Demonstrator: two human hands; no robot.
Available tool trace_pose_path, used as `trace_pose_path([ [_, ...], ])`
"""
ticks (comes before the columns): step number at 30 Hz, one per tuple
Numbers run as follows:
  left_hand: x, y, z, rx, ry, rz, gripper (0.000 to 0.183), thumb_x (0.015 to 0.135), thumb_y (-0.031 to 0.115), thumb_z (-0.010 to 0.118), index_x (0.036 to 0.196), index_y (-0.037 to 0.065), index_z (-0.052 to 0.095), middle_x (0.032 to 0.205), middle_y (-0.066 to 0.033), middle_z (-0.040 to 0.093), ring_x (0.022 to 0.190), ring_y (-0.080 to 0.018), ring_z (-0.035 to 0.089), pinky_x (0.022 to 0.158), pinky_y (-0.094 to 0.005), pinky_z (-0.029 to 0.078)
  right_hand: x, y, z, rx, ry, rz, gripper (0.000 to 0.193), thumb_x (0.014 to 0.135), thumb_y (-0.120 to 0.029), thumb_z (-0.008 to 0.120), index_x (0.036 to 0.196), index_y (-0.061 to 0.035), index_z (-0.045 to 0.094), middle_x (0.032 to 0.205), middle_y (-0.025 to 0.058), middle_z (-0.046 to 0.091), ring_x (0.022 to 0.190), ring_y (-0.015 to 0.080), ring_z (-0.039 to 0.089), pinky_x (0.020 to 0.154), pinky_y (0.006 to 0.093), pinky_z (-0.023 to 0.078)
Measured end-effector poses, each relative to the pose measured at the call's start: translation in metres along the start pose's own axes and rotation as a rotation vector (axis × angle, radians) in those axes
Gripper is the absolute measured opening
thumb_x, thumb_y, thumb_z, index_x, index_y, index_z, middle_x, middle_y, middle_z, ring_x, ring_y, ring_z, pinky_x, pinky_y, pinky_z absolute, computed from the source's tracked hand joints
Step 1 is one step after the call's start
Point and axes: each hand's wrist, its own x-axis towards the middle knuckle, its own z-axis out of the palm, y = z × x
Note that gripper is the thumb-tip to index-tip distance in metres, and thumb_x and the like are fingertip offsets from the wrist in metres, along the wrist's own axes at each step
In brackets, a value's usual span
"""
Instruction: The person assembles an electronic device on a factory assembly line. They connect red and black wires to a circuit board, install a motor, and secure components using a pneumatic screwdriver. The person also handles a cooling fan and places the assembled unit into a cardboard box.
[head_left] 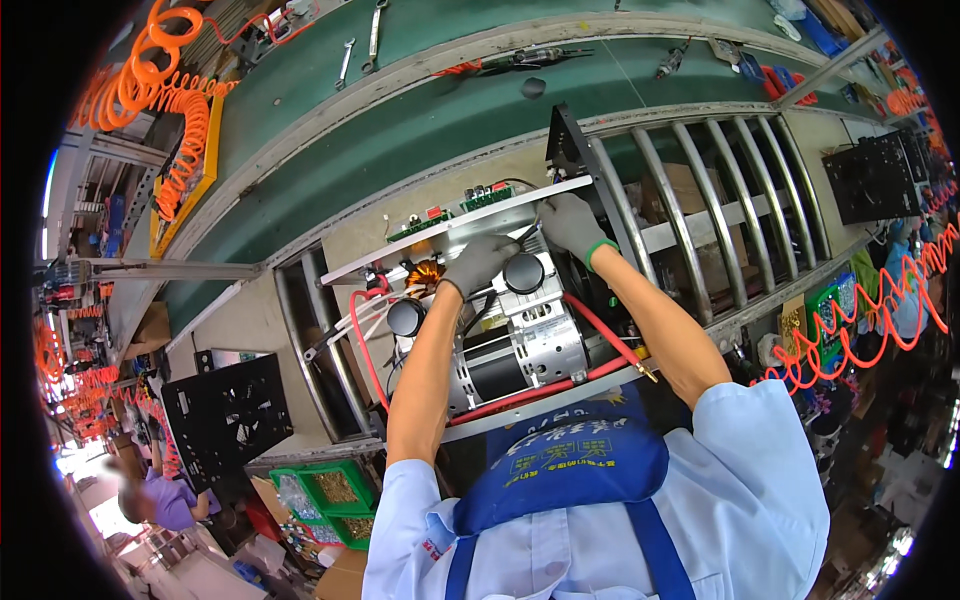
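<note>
In front of me stands a machine with a silver twin-head compressor pump (545, 330), two black round caps and red hoses. Behind the pump rises a metal panel (470, 217) with green circuit boards (455, 212) along its far side. My left hand (480, 262), in a grey glove, reaches in between the copper coil (425, 275) and the right black cap (523, 273). Its fingers are bent closed; what they pinch is hidden. Close to the panel's right end, my right hand (573, 228), gloved too, has its fingers drawn together on something I cannot make out.
The machine sits over a roller conveyor (690, 215). Black perforated panels lie at left (235, 412) and right (870, 180). Green parts bins (335, 490) are at the lower left. Wrenches (375, 38) and a power screwdriver (535, 60) lie on the far bench. Orange coiled hoses (185, 130) hang left.
</note>
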Motion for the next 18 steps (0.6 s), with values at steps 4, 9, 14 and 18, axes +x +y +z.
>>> trace_pose_path([
  [4, 0.022, 0.008, 0.012, -0.036, 0.052, -0.028, 0.038, 0.095, 0.034, 0.058, 0.107, 0.001, 0.073, 0.095, -0.0198, 0.073, 0.087, -0.0330, 0.068, 0.083, -0.0409, 0.051, -0.045, -0.043, -0.069, -0.105, 0.005, -0.168, 0.029, 0.096, -0.025, 0.054, 0.100, -0.0005, 0.068, 0.097, 0.0226, 0.070, 0.094, 0.0429, 0.066, 0.082, 0.0480, 0.053],
  [9, 0.043, -0.004, 0.031, -0.258, 0.109, -0.102, 0.038, 0.097, 0.032, 0.056, 0.098, -0.002, 0.074, 0.080, -0.0133, 0.070, 0.073, -0.0234, 0.065, 0.074, -0.0367, 0.052, -0.039, -0.017, -0.095, -0.134, 0.400, -0.311, 0.024, 0.094, -0.023, 0.061, 0.114, -0.0080, 0.065, 0.107, 0.0153, 0.066, 0.097, 0.0379, 0.065, 0.081, 0.0475, 0.053],
  [14, 0.033, 0.007, 0.020, -0.298, 0.151, -0.148, 0.039, 0.099, 0.033, 0.054, 0.108, -0.001, 0.072, 0.087, -0.0108, 0.070, 0.078, -0.0188, 0.064, 0.076, -0.0333, 0.052, 0.008, 0.000, -0.080, -0.227, 0.353, -0.314, 0.050, 0.091, -0.030, 0.065, 0.133, -0.0094, 0.049, 0.123, 0.0240, 0.057, 0.109, 0.0454, 0.061, 0.087, 0.0530, 0.053],
  [18, -0.025, 0.053, -0.005, -0.399, 0.139, -0.197, 0.040, 0.101, 0.030, 0.046, 0.126, 0.004, 0.063, 0.108, -0.0136, 0.070, 0.100, -0.0236, 0.064, 0.089, -0.0349, 0.049, 0.070, -0.001, -0.070, -0.245, 0.212, -0.208, 0.065, 0.093, -0.033, 0.060, 0.149, -0.0123, 0.035, 0.123, 0.0277, 0.058, 0.108, 0.0498, 0.061, 0.090, 0.0562, 0.052],
])
